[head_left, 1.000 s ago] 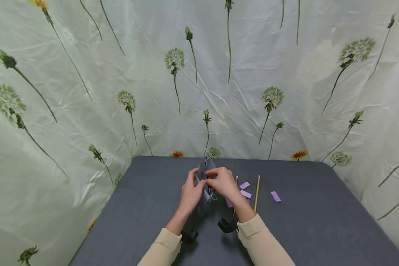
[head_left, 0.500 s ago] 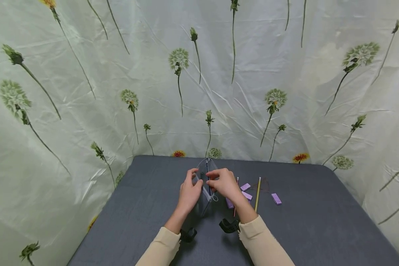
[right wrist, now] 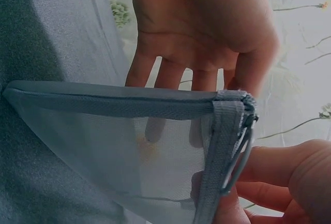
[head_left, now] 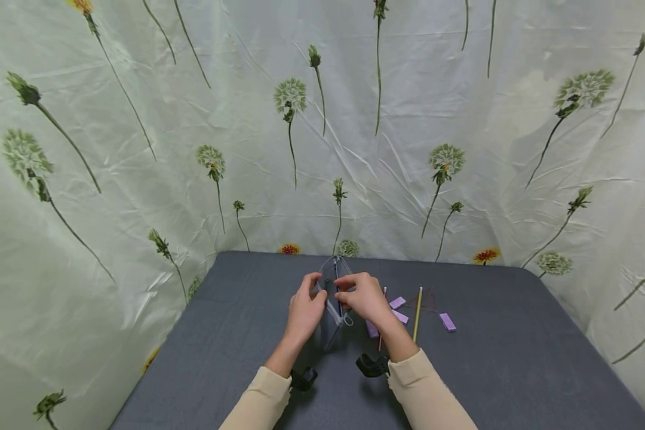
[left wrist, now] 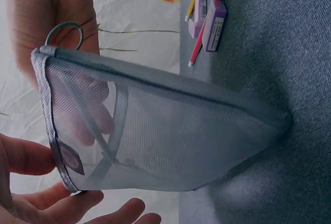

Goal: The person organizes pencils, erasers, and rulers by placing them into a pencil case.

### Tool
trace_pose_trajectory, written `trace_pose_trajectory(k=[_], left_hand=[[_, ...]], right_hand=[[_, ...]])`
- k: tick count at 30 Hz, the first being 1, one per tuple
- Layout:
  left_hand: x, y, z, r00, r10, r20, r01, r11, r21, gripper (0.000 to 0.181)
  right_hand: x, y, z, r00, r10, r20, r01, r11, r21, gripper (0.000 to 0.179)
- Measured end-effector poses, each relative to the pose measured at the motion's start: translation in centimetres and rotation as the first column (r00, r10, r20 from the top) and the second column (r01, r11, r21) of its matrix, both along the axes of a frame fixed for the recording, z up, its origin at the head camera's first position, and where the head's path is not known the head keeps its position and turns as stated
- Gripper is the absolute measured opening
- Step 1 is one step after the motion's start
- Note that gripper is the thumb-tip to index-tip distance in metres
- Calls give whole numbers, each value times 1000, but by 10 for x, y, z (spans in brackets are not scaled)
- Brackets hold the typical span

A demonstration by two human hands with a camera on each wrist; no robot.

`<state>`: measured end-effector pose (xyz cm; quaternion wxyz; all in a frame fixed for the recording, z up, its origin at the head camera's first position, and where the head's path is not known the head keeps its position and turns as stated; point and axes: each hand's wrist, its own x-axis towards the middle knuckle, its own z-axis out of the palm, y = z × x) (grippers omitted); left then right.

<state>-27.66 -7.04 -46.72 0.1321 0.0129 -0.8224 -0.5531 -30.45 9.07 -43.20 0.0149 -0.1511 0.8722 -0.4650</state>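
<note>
A grey see-through mesh zip pouch (left wrist: 155, 136) stands tilted on the table, its mouth spread apart between both hands. My left hand (head_left: 305, 310) pinches one side of the rim between thumb and fingers, next to a small dark label (left wrist: 71, 158) in the left wrist view. Across from it, my right hand (head_left: 366, 298) pinches the opposite side of the rim. A ring-shaped zip pull (right wrist: 240, 159) hangs at the pouch's corner. In the head view the right hand hides part of the pouch. No contents show through the mesh.
Right of the pouch lie a red pencil (head_left: 380, 341), a yellow pencil (head_left: 417, 313) and several small purple blocks with printed labels (left wrist: 215, 26). One purple block (head_left: 447, 322) lies farther right. Faint reddish thin lines (head_left: 429, 298) show behind the yellow pencil. A floral curtain (head_left: 322, 149) hangs behind the table.
The hands have drawn slightly apart, and the pouch's mouth is wider than a second ago. The head view has shifted a little. The pencils and purple blocks lie as before.
</note>
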Motion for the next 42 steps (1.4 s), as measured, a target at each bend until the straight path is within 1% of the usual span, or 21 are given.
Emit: trace_pose_trajectory(k=[3,7,14,17,20,24,27,34,38,42], left_hand=[[0,-2,0,1000,8,-15,-8,1000,-18,37],[-1,-5,1,999,40,-35,-42,998,-49,35],[-3,-10,2,995,73,-65,-79,993,-86,31],[-3,-13,4,994,77,-82,-85,992,-90,31],[-1,-14,6,994,75,-83,-82,993,-82,32],[-1,-16,6,993,77,-88,-85,992,-93,32],[-2,-17,5,992,74,-98,-85,990,-110,32],[-5,-20,1,994,22,-110,-37,990,-139,30],[-6,-22,0,993,1,-120,-20,987,-159,27],[-7,-24,-1,992,-14,-124,-5,988,-152,25]], right_hand=[[1,3,1,1000,3,0,-3,1000,-7,28],[2,6,3,1000,3,3,-3,1000,-30,29],[1,12,7,1000,-30,-7,30,998,-50,28],[1,14,8,999,-42,-16,41,998,-56,29],[1,17,9,999,-44,-30,43,998,-52,29],[2,19,9,998,-41,-50,39,998,-39,30],[3,21,10,998,-41,-53,39,999,-39,32],[7,28,14,998,-48,-42,45,997,-56,32],[9,33,18,998,-47,-51,44,997,-68,33],[10,39,22,997,-62,-49,58,995,-77,32]])
